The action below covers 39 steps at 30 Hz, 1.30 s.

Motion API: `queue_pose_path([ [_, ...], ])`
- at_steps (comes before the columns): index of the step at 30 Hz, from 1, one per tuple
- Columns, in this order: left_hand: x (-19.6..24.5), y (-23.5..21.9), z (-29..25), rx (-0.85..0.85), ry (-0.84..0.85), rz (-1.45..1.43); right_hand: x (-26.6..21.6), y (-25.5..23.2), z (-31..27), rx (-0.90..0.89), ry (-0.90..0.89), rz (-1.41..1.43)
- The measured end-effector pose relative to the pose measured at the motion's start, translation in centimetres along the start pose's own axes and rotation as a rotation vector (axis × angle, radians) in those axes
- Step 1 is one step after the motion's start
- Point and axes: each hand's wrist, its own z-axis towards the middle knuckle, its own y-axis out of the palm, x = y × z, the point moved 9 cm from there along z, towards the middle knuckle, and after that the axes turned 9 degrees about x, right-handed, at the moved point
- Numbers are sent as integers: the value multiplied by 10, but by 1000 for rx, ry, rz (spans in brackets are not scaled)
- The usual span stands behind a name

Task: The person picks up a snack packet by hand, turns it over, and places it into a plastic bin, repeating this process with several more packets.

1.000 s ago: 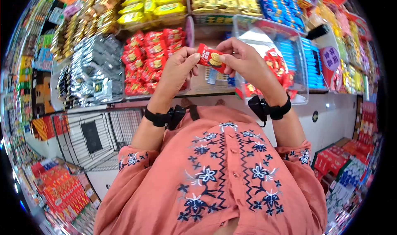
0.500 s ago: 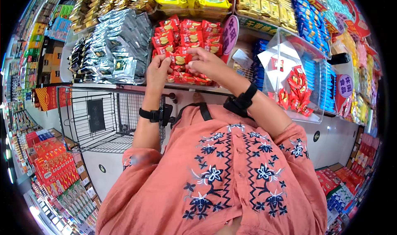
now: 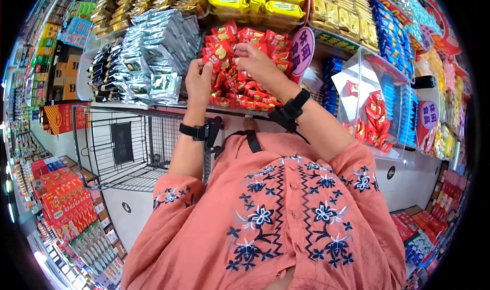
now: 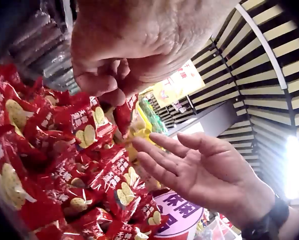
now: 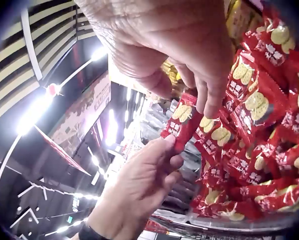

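My left hand (image 3: pixel 198 80) pinches a small red biscuit packet (image 5: pixel 182 120) by its lower end, between thumb and curled fingers. Yellow oval biscuits and white lettering are printed on that packet. Beside it, my right hand (image 3: pixel 259 68) has loosely extended fingers; in the left wrist view the right palm (image 4: pixel 204 170) faces the packets with nothing in it. Both hands are over a bin heaped with similar red packets (image 3: pixel 250 93). The held packet's lower end is covered by the left fingers.
Silver packets (image 3: pixel 163 50) fill the bin to the left, and yellow packs (image 3: pixel 229 3) lie behind. At the right stands a clear box (image 3: pixel 403 116) holding several red packets. A purple sign (image 3: pixel 302 51) rises beside the red bin. A wire cart (image 3: pixel 143 152) stands below left.
Both hands have moved left from between the bins to over the red packets. The right hand has let go of the packet, and the left still holds one.
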Motion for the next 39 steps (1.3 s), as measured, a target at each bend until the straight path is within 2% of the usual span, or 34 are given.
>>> queue_pose_path([
  [3,0,24,15,3,28,-80,-2,-14,-5,31,27,59],
  [6,10,42,28,0,157,88,0,-24,-14,50,37,81],
  [7,10,48,29,-21,93,118,1,-27,-18,38,49,77],
  [10,26,59,30,-2,97,193,1,-32,-30,46,109,97],
  [11,6,65,44,24,273,264,-1,-33,-34,44,117,95],
  [14,28,67,33,60,324,599,-2,-38,-42,30,118,66],
  [17,28,73,31,45,353,649,-8,-39,-53,23,148,53],
  [20,22,69,37,26,317,538,-7,-41,-58,10,156,62],
  [24,50,62,39,8,342,414,-9,-45,-64,-5,174,41],
  [25,53,64,44,-1,426,374,-12,-46,-66,-9,173,33],
  [28,71,71,48,-120,520,331,-9,-49,-69,-9,177,45],
  [29,72,74,51,-137,516,358,-7,-51,-70,-4,180,54],
  [32,63,88,65,-229,657,414,-8,-54,-76,-6,208,56],
  [33,63,92,66,-267,611,405,-8,-55,-77,-3,213,53],
  [39,70,109,80,-351,733,472,-1,-64,-77,30,218,60],
])
